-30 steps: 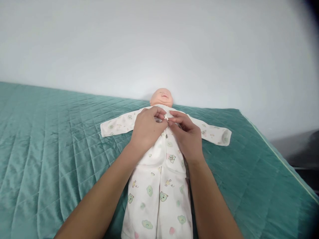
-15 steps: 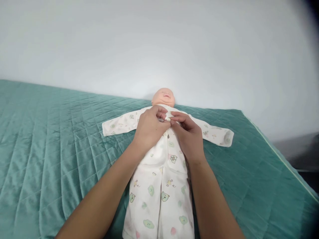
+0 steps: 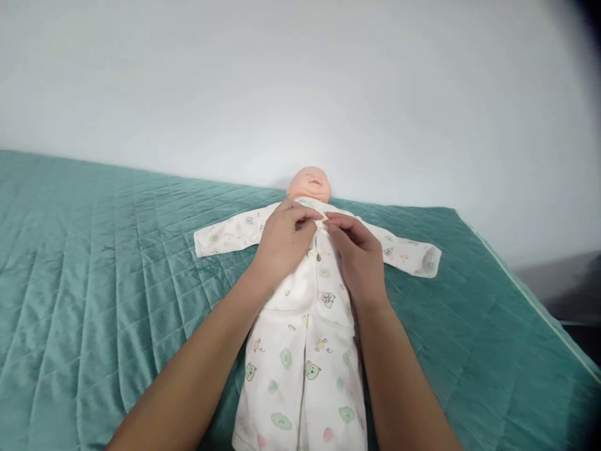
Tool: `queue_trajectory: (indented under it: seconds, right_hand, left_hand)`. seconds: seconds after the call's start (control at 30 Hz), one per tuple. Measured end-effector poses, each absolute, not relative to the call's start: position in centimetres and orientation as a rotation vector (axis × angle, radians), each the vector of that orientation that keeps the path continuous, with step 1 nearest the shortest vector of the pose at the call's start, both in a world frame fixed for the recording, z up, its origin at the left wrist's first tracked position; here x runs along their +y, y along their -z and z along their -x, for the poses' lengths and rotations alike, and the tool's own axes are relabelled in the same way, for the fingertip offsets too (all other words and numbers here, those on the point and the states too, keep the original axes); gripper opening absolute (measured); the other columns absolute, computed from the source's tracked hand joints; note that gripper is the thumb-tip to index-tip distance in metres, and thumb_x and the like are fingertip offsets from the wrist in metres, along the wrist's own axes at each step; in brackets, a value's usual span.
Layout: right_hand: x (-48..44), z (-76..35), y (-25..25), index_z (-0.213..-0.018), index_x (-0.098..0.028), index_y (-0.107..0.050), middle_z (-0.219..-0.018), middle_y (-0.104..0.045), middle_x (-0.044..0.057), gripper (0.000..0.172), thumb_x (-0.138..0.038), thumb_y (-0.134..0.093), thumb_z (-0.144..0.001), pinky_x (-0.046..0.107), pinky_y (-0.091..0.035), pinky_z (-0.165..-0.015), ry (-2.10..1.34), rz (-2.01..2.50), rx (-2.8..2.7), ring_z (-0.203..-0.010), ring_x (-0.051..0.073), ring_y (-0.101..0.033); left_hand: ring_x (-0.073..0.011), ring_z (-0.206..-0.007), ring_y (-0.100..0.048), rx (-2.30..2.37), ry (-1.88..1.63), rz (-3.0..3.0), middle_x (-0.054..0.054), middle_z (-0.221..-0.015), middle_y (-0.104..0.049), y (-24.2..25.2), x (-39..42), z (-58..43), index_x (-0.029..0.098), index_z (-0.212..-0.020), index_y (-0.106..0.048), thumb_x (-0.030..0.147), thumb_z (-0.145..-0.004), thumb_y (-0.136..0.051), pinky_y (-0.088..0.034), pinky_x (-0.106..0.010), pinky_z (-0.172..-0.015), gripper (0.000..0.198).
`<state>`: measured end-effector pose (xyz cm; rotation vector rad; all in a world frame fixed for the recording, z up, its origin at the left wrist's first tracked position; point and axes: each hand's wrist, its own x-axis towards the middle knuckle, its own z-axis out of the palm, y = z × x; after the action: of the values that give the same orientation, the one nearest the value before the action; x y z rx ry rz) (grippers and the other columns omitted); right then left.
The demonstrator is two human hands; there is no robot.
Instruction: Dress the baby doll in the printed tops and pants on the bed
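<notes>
Meeting at the chest of a white animal-print cloth baby jacket [image 3: 293, 285], left hand [image 3: 284, 241] and right hand [image 3: 360, 254] are half-curled; can't tell what's pinched. Jacket looks already on the peach plastic doll [image 3: 310, 183]. Small round pale button [image 3: 312, 253] below them seems fastened; closure at their fingertips, unclear.

A green quilted cover [image 3: 117, 263] lies before a pale wall [image 3: 282, 81].
</notes>
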<state>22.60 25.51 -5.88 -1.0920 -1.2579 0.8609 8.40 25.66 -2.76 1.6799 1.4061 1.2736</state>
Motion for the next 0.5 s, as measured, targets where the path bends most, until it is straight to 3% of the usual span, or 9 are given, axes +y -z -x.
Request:
queue_trajectory:
  seconds: [0.23, 0.5]
  right_hand:
    - [25.5, -22.8, 6.0, -0.084, -0.025, -0.072, -0.12, -0.07, 0.002, 0.007, -0.024, -0.065, -0.083, 0.043, -0.045, -0.108, -0.863, 1.067, -1.275, -0.118, 0.021, -0.062]
    - [24.0, -22.6, 5.4, -0.083, -0.026, -0.072, -0.127, -0.066, 0.002, 0.01, -0.025, -0.063, -0.085, 0.044, -0.043, -0.109, -0.775, 1.05, -1.439, -0.127, 0.022, -0.057]
  left_hand:
    - [-0.0154, -0.096, -0.061, 1.357, -1.307, -1.868, -0.003, -0.099, -0.061, 3.4, 25.9, -7.8, 0.024, -0.096, -0.077, 0.005, -0.088, -0.044, -0.049, -0.031, -0.094, 0.04]
    - [-0.0178, -0.102, -0.062, 1.373, -1.335, -2.022, -0.004, -0.103, -0.066, 4.0, 25.9, -7.1, 0.023, -0.101, -0.074, 0.006, -0.089, -0.043, -0.049, -0.033, -0.094, 0.037]
